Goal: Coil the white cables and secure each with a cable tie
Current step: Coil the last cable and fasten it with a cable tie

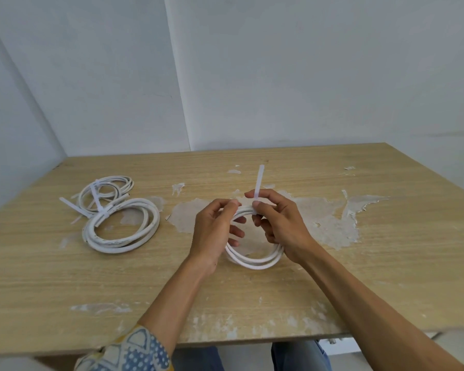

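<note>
Head view, left hand (217, 226) gripping the top of a white cable coil (255, 257) held above the wooden counter (252, 298), right hand (276, 220) pinching an upright cable tie (258, 182) at the coil's top, two tied coils (115, 210) lying far left on the counter

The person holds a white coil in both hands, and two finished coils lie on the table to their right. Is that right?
Not quite: in the head view the two finished ones, a big coil and a small coil, lie on the table to the left. The left hand and right hand do hold a third coil.
</note>
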